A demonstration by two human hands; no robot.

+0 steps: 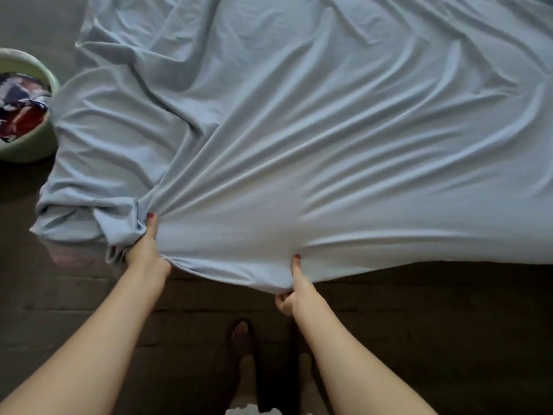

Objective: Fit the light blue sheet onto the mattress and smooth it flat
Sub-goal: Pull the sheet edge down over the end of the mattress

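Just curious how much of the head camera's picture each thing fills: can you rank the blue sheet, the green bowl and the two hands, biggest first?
1. Light blue sheet, by far.
2. Green bowl, partly cut off at the edge.
3. Left hand and right hand: look alike, so unranked.

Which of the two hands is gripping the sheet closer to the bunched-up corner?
The left hand: it grips the sheet beside the bunched corner; the right hand holds the edge farther along.
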